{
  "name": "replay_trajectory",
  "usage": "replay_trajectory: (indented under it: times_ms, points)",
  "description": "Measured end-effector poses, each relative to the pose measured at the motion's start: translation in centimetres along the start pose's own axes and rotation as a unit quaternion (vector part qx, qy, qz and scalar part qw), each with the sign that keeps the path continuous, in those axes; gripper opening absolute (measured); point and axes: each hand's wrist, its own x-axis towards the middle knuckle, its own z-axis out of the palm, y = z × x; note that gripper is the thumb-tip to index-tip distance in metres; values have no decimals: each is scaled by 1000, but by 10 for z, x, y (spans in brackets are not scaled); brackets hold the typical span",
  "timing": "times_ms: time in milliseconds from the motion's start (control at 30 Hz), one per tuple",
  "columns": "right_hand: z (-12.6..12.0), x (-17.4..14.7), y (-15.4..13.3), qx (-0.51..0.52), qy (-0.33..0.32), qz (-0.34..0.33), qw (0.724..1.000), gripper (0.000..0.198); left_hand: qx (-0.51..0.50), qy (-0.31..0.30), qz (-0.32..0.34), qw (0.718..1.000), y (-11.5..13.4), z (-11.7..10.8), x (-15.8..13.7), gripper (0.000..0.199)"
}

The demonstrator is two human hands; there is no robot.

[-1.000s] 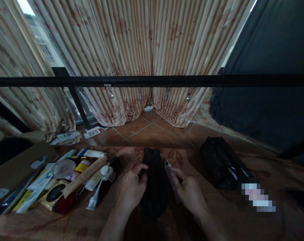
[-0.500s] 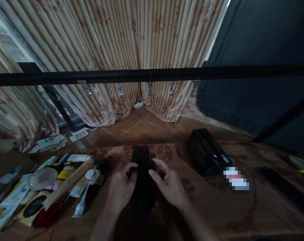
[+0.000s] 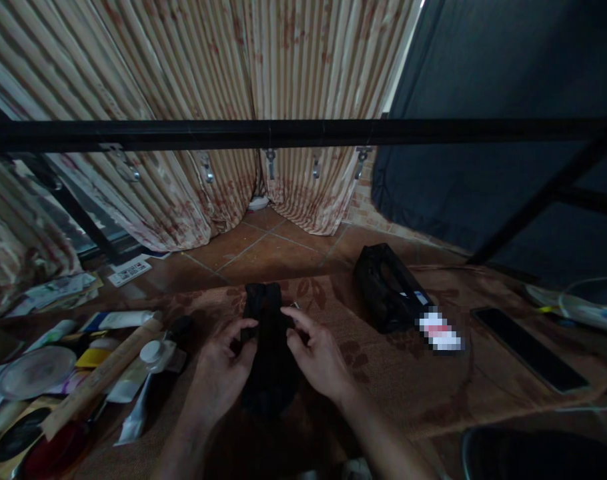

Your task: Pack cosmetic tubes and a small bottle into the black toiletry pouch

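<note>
Blk pouch [image 3: 269, 383] on counter [image 3: 408, 393], btwn hands. L hand [image 3: 223, 370] pinches L edge; R hand [image 3: 318, 360] at R edge, grip can't tell — best w/ light, even tension, edges level.

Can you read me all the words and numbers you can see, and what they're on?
I can't read any for sure.
White card on the floor: black printed marks, too small to read.
White-and-blue tube: print too blurred.
Small pale label on the right-hand black bag: too small.
Pixelated patch: blocked out.
Middle black bag: no writing shows.
</note>
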Motion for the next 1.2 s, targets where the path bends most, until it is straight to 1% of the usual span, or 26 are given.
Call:
replay_trajectory:
  times_ms: [67,167,267,333,433,633,700,900,1033,1200]
  points:
    - [-2,-1,0,-26,5,-19,999,36,0,-10,-8,1000,3,-3,-1,36]
    - [-4,-1,0,-51,9,-33,998,34,11,-9,0,1000,4,-6,-1,41]
    - [-6,-1,1,-66,17,-38,997,33,21,-6,15,1000,2,-5,-1,43]
    - [-6,-1,0,-72,17,-35,997,32,25,-11,8,1000,1,-4,0,44]
    - [-6,-1,-1,-68,15,-36,997,29,30,-17,-12,999,1,-2,0,45]
    - [-5,-2,-3,-40,11,-36,999,28,33,-9,-14,999,-3,-4,0,44]
    - [-5,-3,-3,-29,9,-42,999,27,31,-5,-9,999,-5,-4,0,44]
    - [-4,-6,-4,-26,-31,-61,997,26,16,-2,10,1000,-9,-1,-2,45]
    - [-3,-8,-3,-23,-37,-74,996,27,7,-2,14,1000,-10,0,-3,45]
    - [-2,-9,-1,-32,-44,-59,997,28,17,8,7,1000,-8,-1,-5,46]
